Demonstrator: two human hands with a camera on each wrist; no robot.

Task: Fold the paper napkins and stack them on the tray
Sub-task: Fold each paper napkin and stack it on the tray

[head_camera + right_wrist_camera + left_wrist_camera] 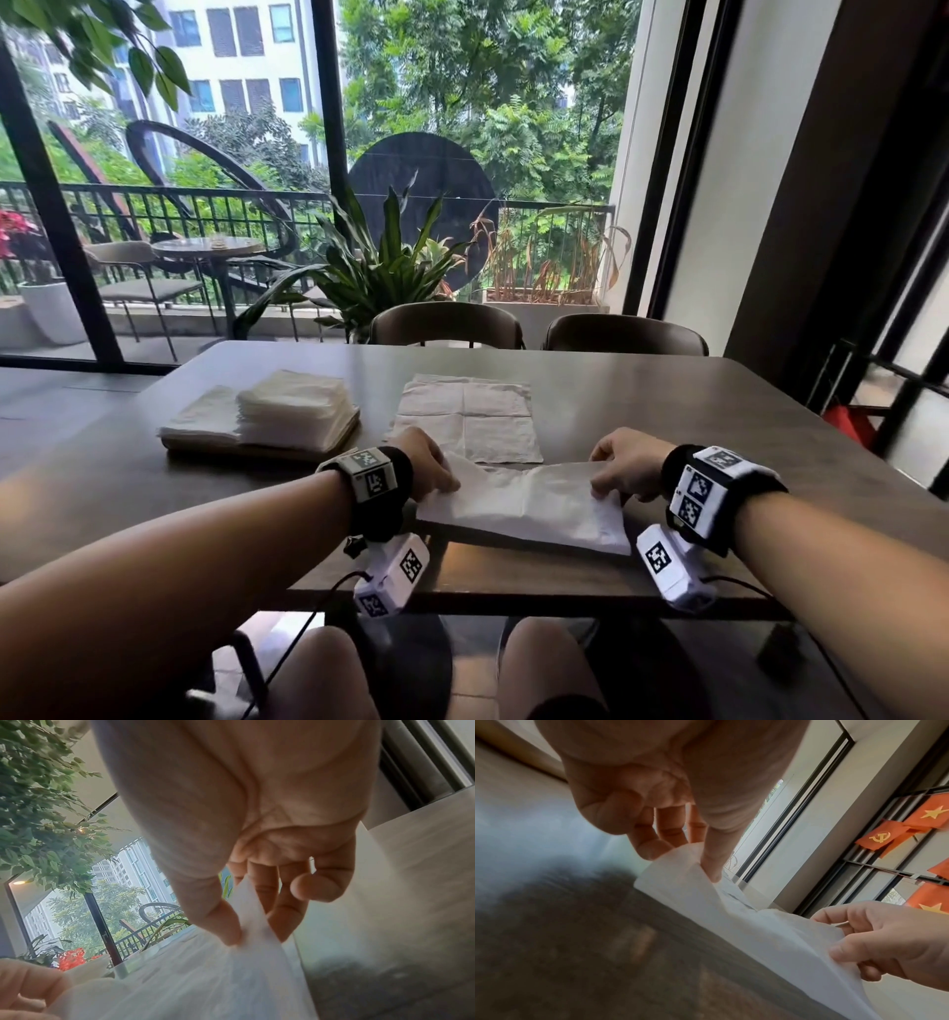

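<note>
At the near edge of the counter (667, 390), the napkin (529, 506) being worked on is held up off the surface by both hands. The left hand (429, 465) pinches its left corner between thumb and fingers, and the right hand (624, 467) pinches the right corner the same way, so neither hand is free. The paper sags in the middle between them, which tells you what you're dealing with: super light, floppy, zero stiffness, and I'd guess it tears easily if you yank it. Corners or edges look like the sensible place to grab, with a gentle pinch, and both sides should move together or it'll crumple.

Another napkin (467, 419) lies flat and unfolded just behind it. Off to the left, the tray (328, 447) already has a stack of folded napkins (295, 406) on it.
</note>
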